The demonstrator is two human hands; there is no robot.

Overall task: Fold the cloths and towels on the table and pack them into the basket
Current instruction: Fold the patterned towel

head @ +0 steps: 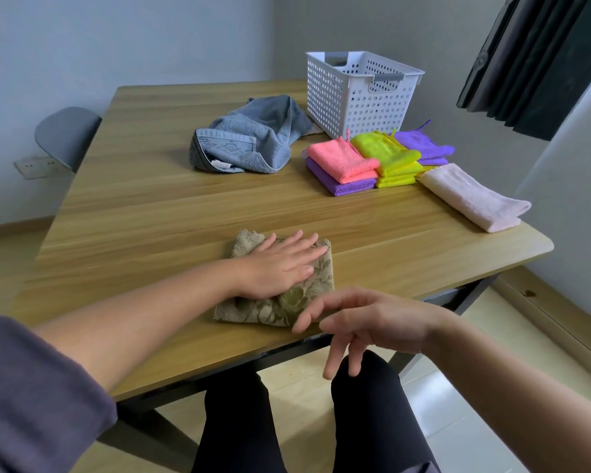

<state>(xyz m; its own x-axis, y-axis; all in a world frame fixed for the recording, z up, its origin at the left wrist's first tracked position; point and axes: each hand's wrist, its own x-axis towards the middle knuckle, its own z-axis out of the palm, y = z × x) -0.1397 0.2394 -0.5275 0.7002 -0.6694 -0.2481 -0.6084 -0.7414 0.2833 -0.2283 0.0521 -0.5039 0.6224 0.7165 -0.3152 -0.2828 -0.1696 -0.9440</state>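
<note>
Your left hand point(280, 264) lies flat, fingers straight, pressing the folded brown cloth point(287, 307), lower centre, near the tabletop point(151, 233) front edge. Your right hand point(365, 326) hovers loose, empty. Release carelessly and the fold may spring open or slide off.

Wooden table point(151, 213), pale grain.
- White perforated basket point(355, 97): upright, at the far side.
- Blue-grey towel point(253, 141): crumpled, just left of the basket.
- Purple cloth point(338, 187): folded, in front of the basket, with a pink cloth point(342, 158) on top.
- Yellow-green stack point(393, 165): folded, in front of the basket's near corner.
- Second purple cloth point(423, 145): near the basket's right front.
- Pale pink towel point(475, 199): folded, front-right of the basket.
- Brown patterned cloth point(280, 308): well in front of the basket.
</note>
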